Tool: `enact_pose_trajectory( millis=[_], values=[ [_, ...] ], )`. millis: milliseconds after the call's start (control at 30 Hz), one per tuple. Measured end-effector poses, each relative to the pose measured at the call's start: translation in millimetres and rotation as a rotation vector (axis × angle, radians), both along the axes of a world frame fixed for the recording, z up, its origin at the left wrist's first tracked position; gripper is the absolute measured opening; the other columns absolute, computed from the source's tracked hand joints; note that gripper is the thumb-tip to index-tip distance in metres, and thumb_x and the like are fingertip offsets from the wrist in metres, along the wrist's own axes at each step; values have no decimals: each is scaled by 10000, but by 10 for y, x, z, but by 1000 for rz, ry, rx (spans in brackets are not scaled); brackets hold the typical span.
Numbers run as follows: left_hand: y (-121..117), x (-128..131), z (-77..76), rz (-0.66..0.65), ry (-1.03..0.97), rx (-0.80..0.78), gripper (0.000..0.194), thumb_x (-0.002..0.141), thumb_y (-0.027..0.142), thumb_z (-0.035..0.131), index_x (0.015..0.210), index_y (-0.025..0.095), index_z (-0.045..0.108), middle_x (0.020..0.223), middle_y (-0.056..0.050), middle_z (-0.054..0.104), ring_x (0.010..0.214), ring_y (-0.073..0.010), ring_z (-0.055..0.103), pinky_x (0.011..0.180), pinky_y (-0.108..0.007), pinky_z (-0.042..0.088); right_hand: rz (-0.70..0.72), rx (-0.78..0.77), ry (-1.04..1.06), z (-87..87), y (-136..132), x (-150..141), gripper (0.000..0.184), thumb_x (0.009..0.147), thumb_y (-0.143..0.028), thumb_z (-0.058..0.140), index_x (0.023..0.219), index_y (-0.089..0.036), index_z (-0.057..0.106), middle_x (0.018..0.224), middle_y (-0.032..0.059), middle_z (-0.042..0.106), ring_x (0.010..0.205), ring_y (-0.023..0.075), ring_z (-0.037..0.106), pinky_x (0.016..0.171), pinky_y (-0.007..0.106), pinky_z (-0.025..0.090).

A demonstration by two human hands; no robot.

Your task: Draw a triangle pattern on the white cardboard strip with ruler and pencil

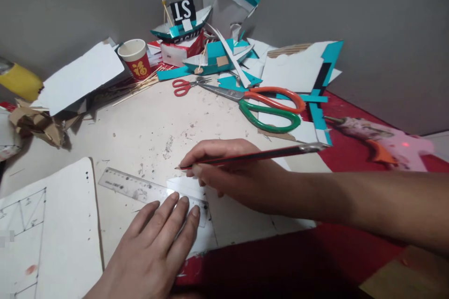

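My left hand [157, 243] lies flat, its fingertips pressing a clear plastic ruler [136, 189] down. Under the ruler's right end is a sheet of white card [242, 224] with a few drawn lines. In my right hand [228, 168] is a dark pencil with a red stripe [270, 152], gripped between thumb and fingers. Its sharpened tip points left, just above the ruler, and whether it touches any surface I cannot tell. Part of the card is hidden beneath my right hand and forearm.
Large scissors [270, 107] with orange and green handles and small red scissors [182, 86] lie beyond my hands. Card boats [180, 25], a paper cup [135, 58] and card scraps stand behind. A pink glue gun [389, 142] is at right, a notebook [70, 215] at left.
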State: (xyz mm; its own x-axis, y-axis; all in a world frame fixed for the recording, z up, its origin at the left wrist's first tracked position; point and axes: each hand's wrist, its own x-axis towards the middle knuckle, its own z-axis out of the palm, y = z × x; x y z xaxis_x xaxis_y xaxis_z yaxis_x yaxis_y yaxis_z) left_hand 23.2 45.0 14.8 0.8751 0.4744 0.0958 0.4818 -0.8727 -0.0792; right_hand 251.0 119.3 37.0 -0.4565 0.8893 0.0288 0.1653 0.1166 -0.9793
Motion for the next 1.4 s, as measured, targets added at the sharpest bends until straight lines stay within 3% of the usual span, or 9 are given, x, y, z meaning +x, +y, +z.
enact_pose_trajectory(
  millis=[200,333,433,667,933,1033,1167,1300,1400],
  values=[
    [-20,-110,71,167,-20,-54,737,918,597,524,1495,158,397,1528,-144,445,1329,-330,454,1052,-442,319,-83,121,-10,-31,-229,245,232,988,-225,462,1082,-163,664,895,35,725,703,102,669,600,198,528],
    [86,-245,165,284,32,-45,712,924,545,528,1494,146,377,1473,-161,510,1291,-347,512,1043,-512,380,-42,491,-251,-105,-407,492,304,930,-215,547,1232,-229,580,1064,76,725,941,201,697,821,323,558],
    [148,-314,214,280,59,-97,657,944,503,518,1485,157,381,1441,-150,546,1280,-337,533,1064,-559,379,-6,687,-500,-238,-531,662,469,894,-276,599,1336,-182,473,1198,159,673,1150,311,625,998,510,478],
    [205,-345,278,323,-70,-220,366,959,329,539,1294,182,564,1199,-129,646,1046,-269,621,912,-474,501,30,689,-739,-488,-705,800,612,878,-304,617,1402,-107,368,1340,224,589,1359,388,449,1085,656,338],
    [221,-310,421,533,-273,-554,155,919,330,552,848,194,575,822,-38,622,737,-166,578,660,-309,488,-50,653,-534,-331,-736,713,408,919,-290,578,1302,-164,523,1261,180,655,1224,318,591,1070,562,425],
    [123,-206,528,628,-374,-695,255,939,364,536,750,194,563,714,2,585,667,-132,527,613,-260,442,-99,505,-332,-203,-737,597,346,933,-293,575,1257,-173,582,1214,151,691,1158,273,640,1005,465,507],
    [-24,-36,656,683,-510,-952,311,935,414,548,728,189,603,632,31,530,595,-106,448,545,-220,368,-89,13,19,-12,-723,337,303,852,-329,662,1117,-184,644,1062,103,742,940,207,716,804,325,581],
    [-106,99,725,656,-581,-1104,355,945,452,517,743,180,623,614,41,488,566,-95,381,512,-210,314,-36,-343,178,111,-767,176,251,842,-409,671,879,-162,644,706,26,701,558,99,621,516,199,486],
    [-131,148,743,653,-628,-1158,367,939,458,515,746,172,640,624,30,512,579,-101,394,533,-218,328,-79,-379,226,135,-826,193,304,850,-452,668,804,-156,616,684,13,688,466,59,550,462,174,435]
  ],
)
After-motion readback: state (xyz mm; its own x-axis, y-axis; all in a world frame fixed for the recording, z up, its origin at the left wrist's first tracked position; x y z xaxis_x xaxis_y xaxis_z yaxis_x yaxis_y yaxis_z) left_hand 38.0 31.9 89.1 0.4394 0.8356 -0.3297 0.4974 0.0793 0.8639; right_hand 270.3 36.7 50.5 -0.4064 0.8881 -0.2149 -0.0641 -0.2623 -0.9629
